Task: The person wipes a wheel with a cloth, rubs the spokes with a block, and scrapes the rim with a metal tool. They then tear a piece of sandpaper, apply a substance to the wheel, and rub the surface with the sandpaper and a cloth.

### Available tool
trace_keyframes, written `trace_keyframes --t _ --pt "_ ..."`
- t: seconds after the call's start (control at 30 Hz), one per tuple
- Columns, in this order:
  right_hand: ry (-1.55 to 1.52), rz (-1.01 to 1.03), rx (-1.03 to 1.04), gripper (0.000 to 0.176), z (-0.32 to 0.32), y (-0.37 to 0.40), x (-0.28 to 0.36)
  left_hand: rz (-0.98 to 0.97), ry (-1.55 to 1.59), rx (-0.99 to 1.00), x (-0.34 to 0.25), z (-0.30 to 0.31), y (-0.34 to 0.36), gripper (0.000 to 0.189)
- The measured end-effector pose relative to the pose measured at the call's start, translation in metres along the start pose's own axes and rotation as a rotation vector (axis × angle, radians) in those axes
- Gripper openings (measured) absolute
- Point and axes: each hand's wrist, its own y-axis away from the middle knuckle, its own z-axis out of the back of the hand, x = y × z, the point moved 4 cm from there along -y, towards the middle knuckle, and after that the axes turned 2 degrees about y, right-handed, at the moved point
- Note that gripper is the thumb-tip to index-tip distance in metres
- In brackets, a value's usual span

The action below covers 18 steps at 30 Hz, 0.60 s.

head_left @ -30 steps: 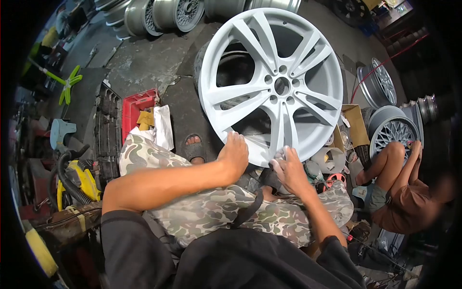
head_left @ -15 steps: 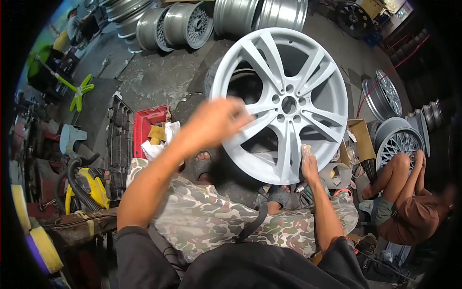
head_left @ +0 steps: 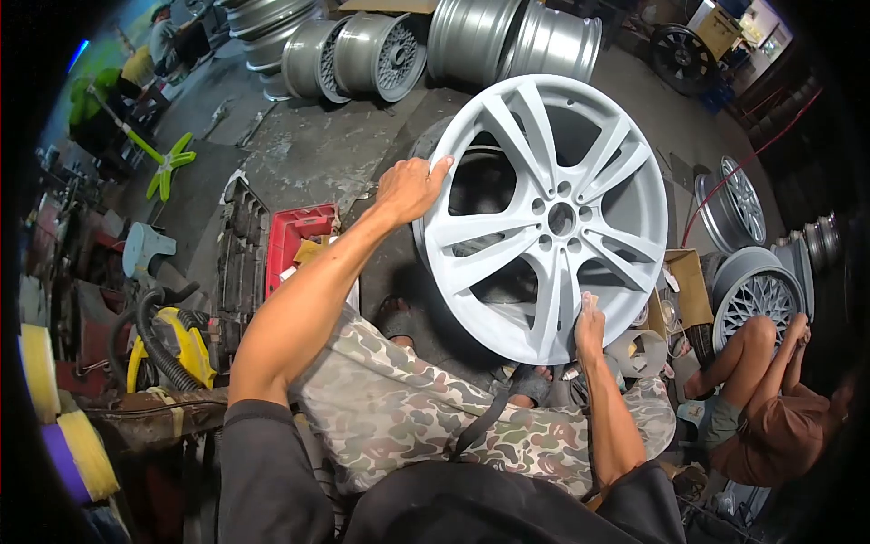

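A large pale grey wheel rim (head_left: pixel 544 295) with paired spokes and a central hole stands tilted in front of me. My left hand (head_left: pixel 412 189) grips its outer edge at the upper left, thumb on the face and fingers wrapped toward the rim's side. At the lower right edge, my right hand (head_left: pixel 590 328) has its fingers closed around a small tan piece (head_left: pixel 591 302) that rests against the rim face. Beneath the rim, a darker round shape shows in part.
Silver rims (head_left: pixel 471 41) stand at the back. A red crate (head_left: pixel 283 243) and a yellow-black machine (head_left: pixel 177 349) are at the left. A person in brown (head_left: pixel 770 435) sits at the right beside a mesh rim (head_left: pixel 757 304) and a cardboard box (head_left: pixel 691 286).
My left hand has moved from over the left spoke to the upper left edge and taken hold there. The rim has turned slightly, and the whole view has shifted.
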Motion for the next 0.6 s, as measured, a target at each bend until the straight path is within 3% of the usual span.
trace_keyframes --t 0.13,0.2,0.3,0.4,0.47,0.53,0.57,0.6 --pt "-0.066 -0.134 0.090 0.055 -0.010 0.017 0.011 0.027 -0.062 -0.065 -0.008 0.004 -0.025 0.073" --pt "-0.363 -0.384 0.178 0.048 -0.024 0.037 0.023 -0.010 -0.061 -0.155 -0.019 0.007 -0.045 0.069" --pt "-0.618 -0.403 0.161 0.052 -0.043 0.051 0.029 -0.009 -0.065 -0.166 -0.041 0.008 -0.070 0.066" --pt "-0.639 -0.478 0.234 0.050 -0.037 0.059 0.042 0.007 -0.064 -0.097 -0.044 0.009 -0.084 0.065" --pt "-0.550 -0.439 0.248 0.052 -0.032 0.049 0.019 -0.021 -0.003 -0.086 -0.034 0.012 -0.087 0.078" --pt "-0.211 -0.264 0.278 0.056 -0.033 0.036 -0.001 -0.076 0.022 0.034 -0.017 0.020 -0.093 0.082" --pt "-0.186 -0.099 0.156 0.056 -0.033 0.035 0.002 -0.082 0.016 0.032 -0.006 0.023 -0.088 0.082" --pt "0.187 -0.013 0.303 0.051 -0.016 0.030 0.031 -0.020 0.145 0.056 0.011 0.028 -0.078 0.083"
